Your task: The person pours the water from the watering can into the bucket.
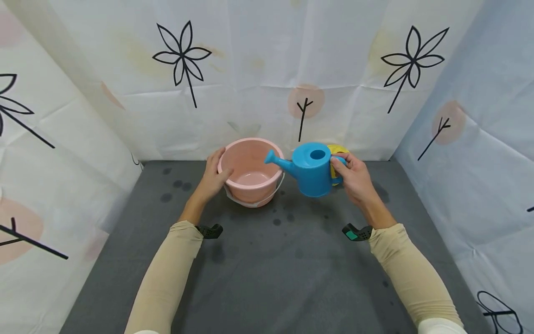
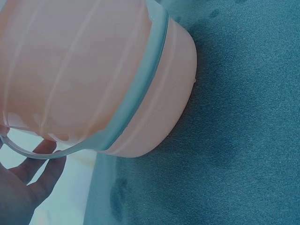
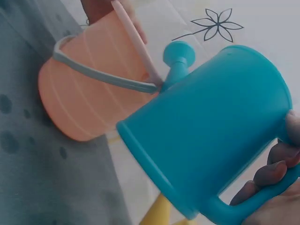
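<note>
A pink bucket (image 1: 251, 192) with a pale bail handle (image 2: 136, 91) stands on the grey tabletop, and its inside looks empty in the head view. My left hand (image 1: 212, 178) holds the bucket's left rim, thumb over the edge and fingers along the outside. In my right hand (image 1: 358, 181) is a blue watering can (image 1: 313, 174), gripped by its handle (image 3: 262, 199) and held up off the table. The can is nearly upright, its spout (image 1: 278, 161) pointing left over the bucket's right rim. No water shows coming from the spout.
Partly hidden behind the can and the right hand is a yellow object (image 1: 338, 149). Dark wet-looking spots (image 1: 177, 184) mark the grey cloth. Printed fabric walls (image 1: 250, 102) close off the back and both sides of the table.
</note>
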Available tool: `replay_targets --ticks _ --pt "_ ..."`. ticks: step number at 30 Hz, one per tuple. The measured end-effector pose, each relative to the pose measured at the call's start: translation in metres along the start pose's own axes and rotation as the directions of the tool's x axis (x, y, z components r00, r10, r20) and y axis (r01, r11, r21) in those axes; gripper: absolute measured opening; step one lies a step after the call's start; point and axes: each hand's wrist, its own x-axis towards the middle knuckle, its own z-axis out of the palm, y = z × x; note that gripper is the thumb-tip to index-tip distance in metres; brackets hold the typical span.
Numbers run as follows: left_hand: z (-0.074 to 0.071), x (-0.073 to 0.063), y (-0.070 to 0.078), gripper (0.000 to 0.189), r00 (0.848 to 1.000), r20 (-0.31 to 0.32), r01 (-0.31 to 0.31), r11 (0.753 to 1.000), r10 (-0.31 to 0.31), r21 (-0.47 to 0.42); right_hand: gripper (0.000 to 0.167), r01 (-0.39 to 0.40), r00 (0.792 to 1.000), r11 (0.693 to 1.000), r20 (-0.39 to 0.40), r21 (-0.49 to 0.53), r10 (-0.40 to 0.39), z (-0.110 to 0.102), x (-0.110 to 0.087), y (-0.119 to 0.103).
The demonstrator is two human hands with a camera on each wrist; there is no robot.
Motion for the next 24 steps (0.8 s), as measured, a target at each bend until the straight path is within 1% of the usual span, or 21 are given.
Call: replay_targets --ticks 4,7,11,13,15,17,20,24 --pt "0.002 0.000 0.001 0.073 1.000 0.008 0.002 1.000 -0.002 0.006 0.045 -0.003 1.000 0.994 -0.020 -0.114 0.001 -0.004 0.002 -0.006" --pt "-0.001 -0.007 0.018 0.074 0.999 0.027 0.023 1.000 -0.023 0.002 0.049 0.008 1.000 0.987 -0.005 -0.159 -0.009 -0.005 0.005 -0.010" --pt "-0.004 -0.016 0.043 0.073 0.998 0.046 0.041 0.999 -0.040 -0.009 0.048 0.062 0.998 0.978 0.004 -0.201 -0.063 -0.001 0.007 -0.012" --pt "-0.004 -0.016 0.044 0.072 0.999 0.041 0.032 0.999 -0.032 -0.010 0.045 0.104 0.994 0.973 0.007 -0.205 -0.105 0.001 0.008 -0.014" --pt "-0.004 -0.014 0.042 0.072 0.999 0.036 0.023 1.000 -0.022 -0.011 0.043 0.146 0.989 0.961 0.008 -0.233 -0.149 0.003 0.009 -0.015" --pt "-0.003 -0.012 0.037 0.072 0.999 0.032 0.013 1.000 -0.012 -0.013 0.042 0.188 0.982 0.947 0.017 -0.260 -0.190 0.005 0.010 -0.018" --pt "-0.001 -0.006 0.021 0.072 1.000 0.023 0.003 1.000 -0.003 -0.021 0.042 0.232 0.972 0.921 0.034 -0.313 -0.233 0.008 0.012 -0.021" --pt "0.001 -0.001 0.002 0.073 1.000 0.004 -0.004 1.000 0.004 -0.017 0.041 0.249 0.968 0.913 0.053 -0.323 -0.245 0.011 0.016 -0.023"
